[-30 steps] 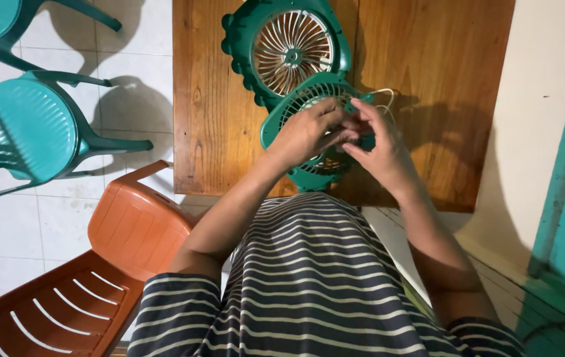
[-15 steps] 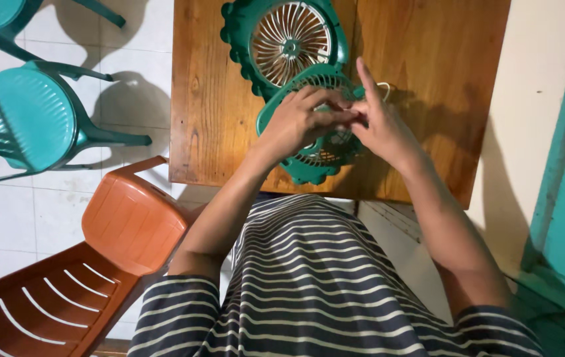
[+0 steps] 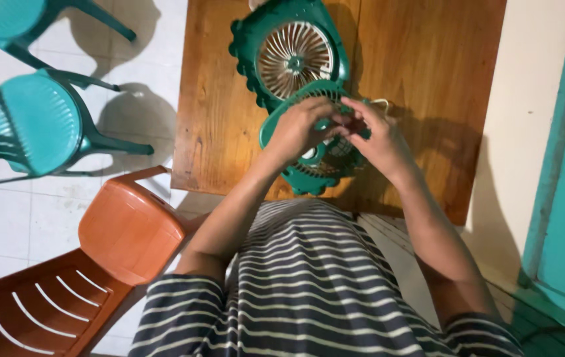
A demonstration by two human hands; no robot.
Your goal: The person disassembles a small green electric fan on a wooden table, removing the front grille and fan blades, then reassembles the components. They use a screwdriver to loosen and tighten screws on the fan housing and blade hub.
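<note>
1. Now, fingers: the left hand point(image 3: 299, 129) is curled over the top of the green fan grille point(image 3: 319, 155), fingertips bent down onto its rim. The right hand point(image 3: 378, 139) has its fingers folded in towards the left fingertips, pinching at the same spot. What sits between the tips is too small to tell.
2. Change from half a second ago: the right forefinger stood straight up then; it is now bent down with the others. The left hand's grip looks unchanged.
3. The grille is held tilted, just above the near edge of the wooden table point(image 3: 216, 119), overlapping the lower edge of the green fan body point(image 3: 292, 56).
4. The fan body lies flat on the table, pale blades facing up, position as before.
5. Surroundings: an orange plastic chair point(image 3: 124, 231) at the table's near left corner, a teal chair point(image 3: 31, 122) further left on the tiled floor.
</note>
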